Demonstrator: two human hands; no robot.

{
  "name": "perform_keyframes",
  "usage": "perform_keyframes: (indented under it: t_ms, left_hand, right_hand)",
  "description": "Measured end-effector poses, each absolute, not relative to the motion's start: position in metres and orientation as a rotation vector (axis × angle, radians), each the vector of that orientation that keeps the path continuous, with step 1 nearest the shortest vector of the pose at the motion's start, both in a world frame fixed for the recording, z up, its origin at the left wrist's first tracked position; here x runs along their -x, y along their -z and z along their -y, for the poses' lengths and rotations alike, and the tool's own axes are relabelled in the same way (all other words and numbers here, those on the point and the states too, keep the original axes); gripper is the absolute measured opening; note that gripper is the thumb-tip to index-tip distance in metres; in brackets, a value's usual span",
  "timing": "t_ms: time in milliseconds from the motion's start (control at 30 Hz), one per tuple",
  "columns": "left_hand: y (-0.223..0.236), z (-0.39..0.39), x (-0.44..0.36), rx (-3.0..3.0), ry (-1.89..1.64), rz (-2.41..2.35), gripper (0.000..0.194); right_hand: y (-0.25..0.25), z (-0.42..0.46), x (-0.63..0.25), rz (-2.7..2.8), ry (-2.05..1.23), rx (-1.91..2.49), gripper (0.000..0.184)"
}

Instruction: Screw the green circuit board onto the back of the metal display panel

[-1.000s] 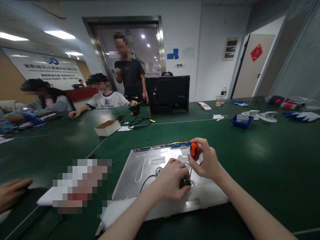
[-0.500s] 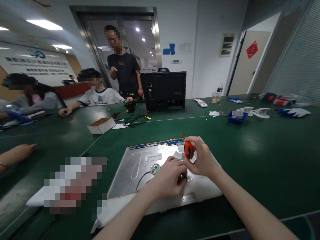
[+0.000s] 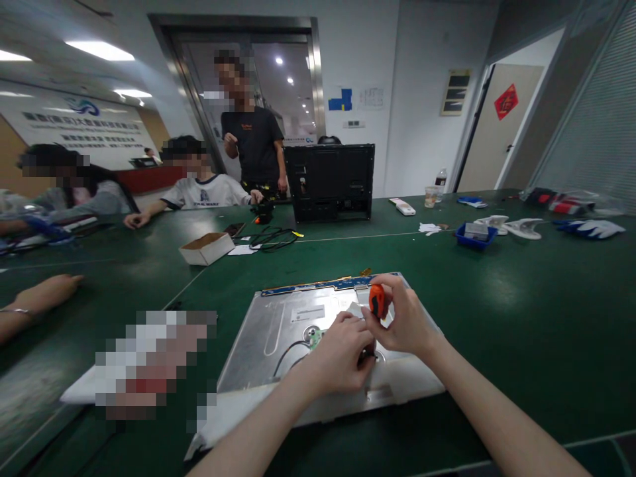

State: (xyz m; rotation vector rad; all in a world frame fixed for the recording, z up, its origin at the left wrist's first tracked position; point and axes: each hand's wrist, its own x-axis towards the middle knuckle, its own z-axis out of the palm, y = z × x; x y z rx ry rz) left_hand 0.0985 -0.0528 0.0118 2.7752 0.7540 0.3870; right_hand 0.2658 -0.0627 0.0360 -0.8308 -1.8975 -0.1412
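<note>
A silver metal panel (image 3: 278,338), the back of a screen, lies flat on the green table in front of me. My right hand (image 3: 405,321) grips an orange-handled screwdriver (image 3: 377,301), held upright with its tip down on the panel. My left hand (image 3: 342,351) rests on the panel just left of the tip, fingers pinched on a small green circuit board (image 3: 316,338). A black cable (image 3: 288,351) curves out from under that hand.
A cardboard box (image 3: 206,248), black cables (image 3: 271,237) and an upright black monitor shell (image 3: 330,182) stand farther back. A blue tray (image 3: 472,235) and gloves (image 3: 591,228) lie at right. Three people are at the far left; another person's hand (image 3: 42,295) rests near left.
My view shifted slightly. Both hands stay on the panel around the screwdriver; the other person's hand at the left has slid a little farther onto the table.
</note>
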Motion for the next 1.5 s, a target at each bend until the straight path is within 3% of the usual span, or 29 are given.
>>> perform_keyframes:
  t_ms: [1500]
  left_hand:
    - [-0.0111,0.0522,-0.0992,-2.764,-0.384,-0.757,0.011]
  right_hand:
    - [-0.0391,0.0640,-0.2659,1.933,0.160,0.760,0.038]
